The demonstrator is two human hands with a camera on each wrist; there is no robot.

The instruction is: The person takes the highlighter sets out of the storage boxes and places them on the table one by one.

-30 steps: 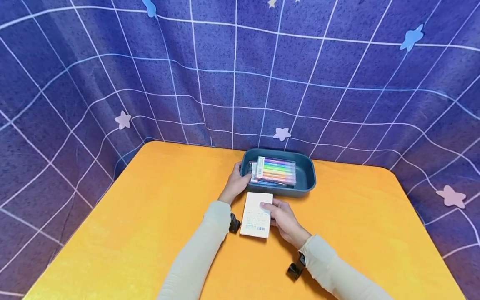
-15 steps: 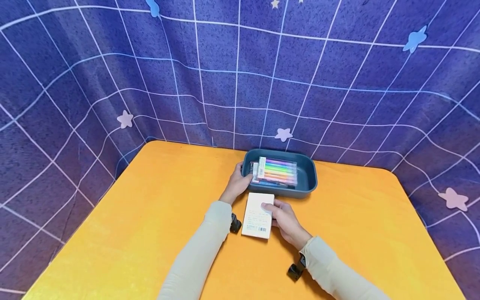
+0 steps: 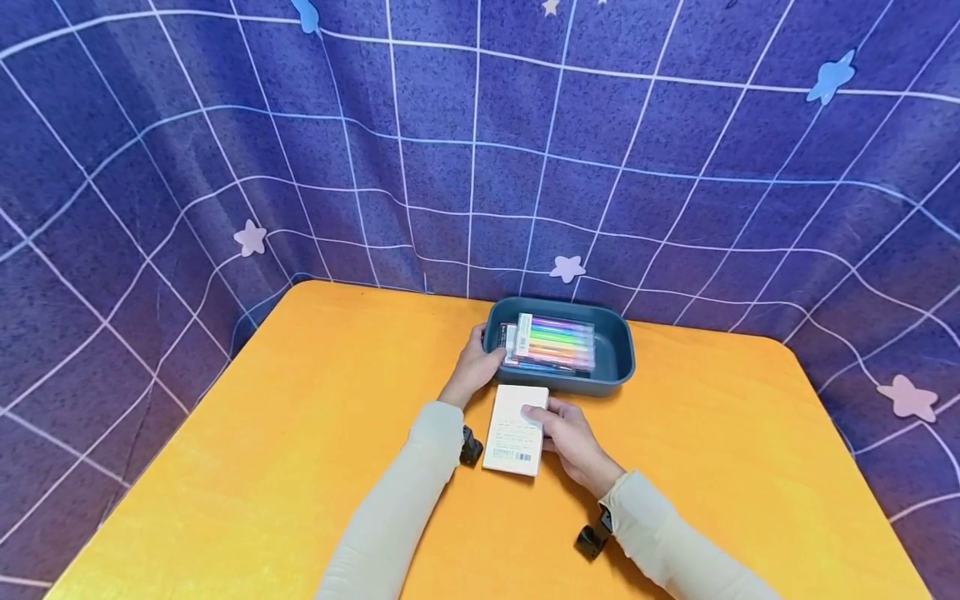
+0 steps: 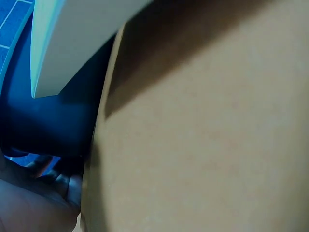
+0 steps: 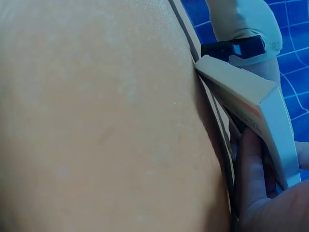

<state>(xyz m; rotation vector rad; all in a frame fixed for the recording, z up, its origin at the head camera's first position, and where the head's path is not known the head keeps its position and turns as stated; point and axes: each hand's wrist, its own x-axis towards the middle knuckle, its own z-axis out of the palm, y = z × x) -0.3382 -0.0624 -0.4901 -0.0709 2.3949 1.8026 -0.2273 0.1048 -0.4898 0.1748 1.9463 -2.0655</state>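
Two hands busy: left hand (image 3: 474,367) grips the dark teal plastic tray (image 3: 619,350) at nine o'clock, right hand (image 3: 567,433) clasps the flat white cardboard box (image 3: 513,421), whose lifted edge only the right wrist view reveals.

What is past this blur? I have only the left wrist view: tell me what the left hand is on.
Observer: The left hand grips the left end of a dark teal tray on the orange table.
Operator: Report what the tray holds.
Observer: A clear pack of coloured pens, lying on another flat pack.
Operator: Now the right hand.
Observer: The right hand has a grip on a flat white box, thumb on top; the right wrist view shows fingers under its raised edge. The box sits just in front of the tray.
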